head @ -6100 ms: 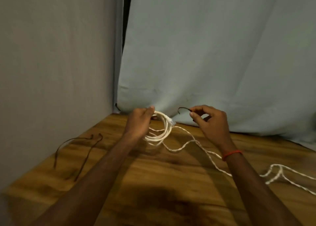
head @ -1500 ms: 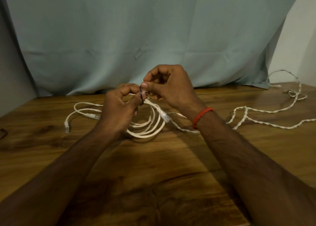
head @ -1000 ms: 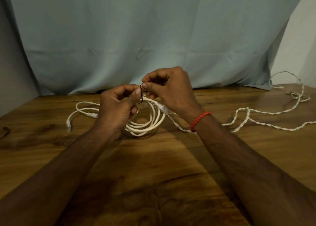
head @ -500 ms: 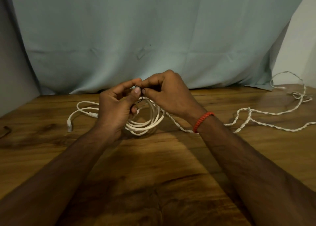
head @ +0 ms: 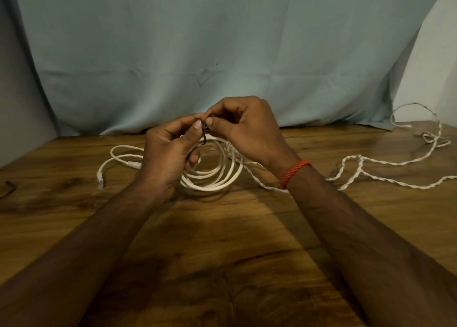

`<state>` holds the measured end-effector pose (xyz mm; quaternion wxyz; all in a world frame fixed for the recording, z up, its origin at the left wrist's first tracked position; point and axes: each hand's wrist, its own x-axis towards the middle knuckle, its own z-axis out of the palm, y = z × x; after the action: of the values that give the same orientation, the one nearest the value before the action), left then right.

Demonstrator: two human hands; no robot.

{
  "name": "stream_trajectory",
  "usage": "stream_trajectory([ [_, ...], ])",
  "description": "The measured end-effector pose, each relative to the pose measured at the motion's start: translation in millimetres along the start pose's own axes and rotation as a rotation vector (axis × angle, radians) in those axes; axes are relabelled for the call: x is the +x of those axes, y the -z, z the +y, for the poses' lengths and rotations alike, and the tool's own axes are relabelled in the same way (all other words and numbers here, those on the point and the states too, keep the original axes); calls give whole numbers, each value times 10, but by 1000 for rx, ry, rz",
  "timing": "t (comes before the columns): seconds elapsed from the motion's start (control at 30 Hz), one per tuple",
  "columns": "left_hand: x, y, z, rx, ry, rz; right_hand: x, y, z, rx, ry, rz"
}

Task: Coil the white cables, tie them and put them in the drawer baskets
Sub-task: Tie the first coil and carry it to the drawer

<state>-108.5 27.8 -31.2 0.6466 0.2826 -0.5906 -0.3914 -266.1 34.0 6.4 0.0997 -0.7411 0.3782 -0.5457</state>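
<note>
Coil of white cable, one, several turns, at table middle, lower turns down on the wood. Dark tie, one, at the coil's top, pinched from both sides: left hand by thumb and forefinger, right hand likewise, other fingers curled. Plugs, two, on loose white loops just left of the coil. Twisted white cable, one, trailing right toward the far corner. Second dark tie at the left edge. Open wood of the table nearer, crossed by both forearms. Cloth hanging close behind. Red wristband, one, on the right wrist.
</note>
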Motion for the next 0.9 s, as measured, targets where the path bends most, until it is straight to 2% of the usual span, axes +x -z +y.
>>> stream_trajectory([
  [0.17, 3, 17, 23, 78, -45, -14, -7, -28, -28, 29, -51, 50],
  [0.3, 14, 47, 44, 247, -136, -67, -30, -66, -48, 24, -23, 90],
  [0.4, 9, 54, 39, 288, -164, -108, -25, -68, -46, -22, -10, 111],
  [0.63, 23, 88, 10, 324, -182, -168, -36, -67, -51, -43, -2, 90],
  [0.9, 27, 71, -2, 193, -152, -152, -38, -50, -95, 15, 54, 99],
])
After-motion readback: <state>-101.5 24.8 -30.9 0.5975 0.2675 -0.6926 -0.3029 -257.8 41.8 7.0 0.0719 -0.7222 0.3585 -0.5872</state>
